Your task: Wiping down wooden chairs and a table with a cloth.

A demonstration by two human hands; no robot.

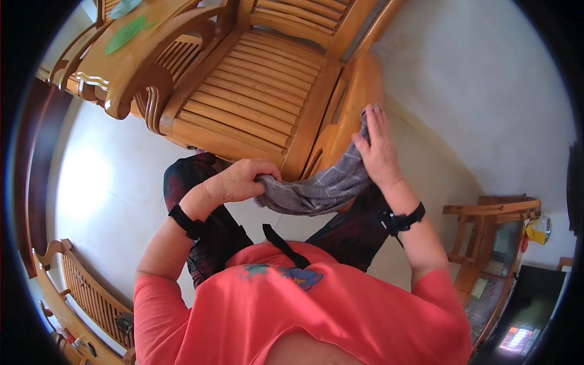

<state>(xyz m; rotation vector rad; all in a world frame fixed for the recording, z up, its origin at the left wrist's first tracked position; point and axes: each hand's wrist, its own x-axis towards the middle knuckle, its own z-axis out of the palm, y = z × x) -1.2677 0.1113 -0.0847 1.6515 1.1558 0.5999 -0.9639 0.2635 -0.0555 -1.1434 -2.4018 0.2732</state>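
Note:
A grey checked cloth point(319, 193) hangs in a sagging curve between my two hands. At its left end, my left hand point(246, 179) is closed around a bunched fold. My right hand point(378, 149) presses the cloth's other end against the armrest point(363, 82) of a wooden slatted chair point(243, 91), its fingers stretched out flat and pointing up. The cloth's middle droops in front of the chair, above my knees. Dark bands circle both my wrists.
Left of the chair stands a wooden side table point(100, 61) with a green leaf-shaped item point(128, 35) on it. A slatted bench point(91, 286) is at the lower left. A wooden cabinet point(486, 261) and a dark screen point(532, 310) are at the right, by a pale wall point(480, 79).

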